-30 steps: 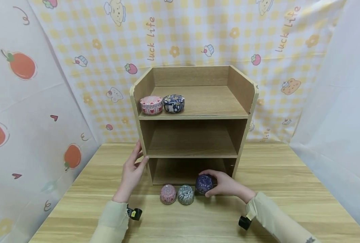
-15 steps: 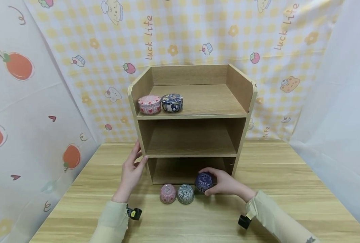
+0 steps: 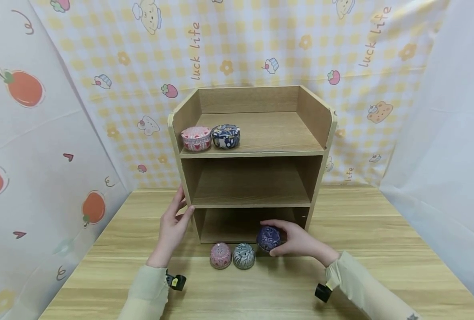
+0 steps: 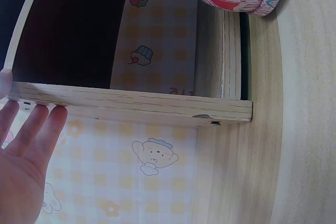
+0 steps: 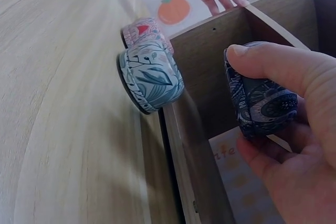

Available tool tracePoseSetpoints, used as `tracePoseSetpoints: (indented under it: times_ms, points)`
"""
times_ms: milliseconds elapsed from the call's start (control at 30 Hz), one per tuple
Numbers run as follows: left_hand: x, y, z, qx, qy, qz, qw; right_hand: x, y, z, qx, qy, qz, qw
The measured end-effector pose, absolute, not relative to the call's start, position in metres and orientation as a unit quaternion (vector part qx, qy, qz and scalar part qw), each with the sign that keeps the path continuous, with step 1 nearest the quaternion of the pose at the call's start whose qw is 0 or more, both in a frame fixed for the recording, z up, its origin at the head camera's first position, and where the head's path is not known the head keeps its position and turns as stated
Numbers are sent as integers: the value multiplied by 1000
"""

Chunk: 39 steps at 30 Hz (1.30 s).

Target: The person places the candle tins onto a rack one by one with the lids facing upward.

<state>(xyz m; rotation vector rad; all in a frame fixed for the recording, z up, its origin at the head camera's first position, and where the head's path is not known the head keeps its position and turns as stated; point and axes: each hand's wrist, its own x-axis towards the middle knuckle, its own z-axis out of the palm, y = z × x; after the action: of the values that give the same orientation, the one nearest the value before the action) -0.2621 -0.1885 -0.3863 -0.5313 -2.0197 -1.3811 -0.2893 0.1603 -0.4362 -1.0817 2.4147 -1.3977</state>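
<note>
My right hand [image 3: 295, 240] pinches a round dark blue patterned tin [image 3: 268, 238] between thumb and fingers, at the front of the bottom compartment. Seen from the right wrist, the tin [image 5: 262, 95] is tilted, with the thumb on one face and fingers on the other. My left hand [image 3: 174, 226] holds the left side panel of the wooden shelf [image 3: 253, 154], thumb at its front edge and fingers [image 4: 44, 129] along the outside. A pink tin [image 3: 221, 256] and a grey-green leaf-patterned tin [image 3: 244, 256] stand side by side on the table before the shelf.
On the top shelf, at the left, sit a pink-and-red tin [image 3: 196, 138] and a navy floral tin [image 3: 226, 136], close together. Light wood table [image 3: 361, 231] lies around the shelf. Patterned cloths [image 3: 245, 44] hang behind and at the left.
The dark blue tin has risen slightly toward the bottom compartment in my right hand. My left hand stays on the side panel, and the other tins keep their places.
</note>
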Motion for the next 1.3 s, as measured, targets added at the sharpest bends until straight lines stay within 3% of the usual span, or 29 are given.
tracePoseSetpoints:
  times_ms: [767,1300]
  points:
    - [-261,-189,-385,-194,-767,-529,307,-277,159,-419,-363,822,-439,20]
    - [-261,-188,-384,-190,-770,-527,307,-274,156,-415,-343,818,-462,20]
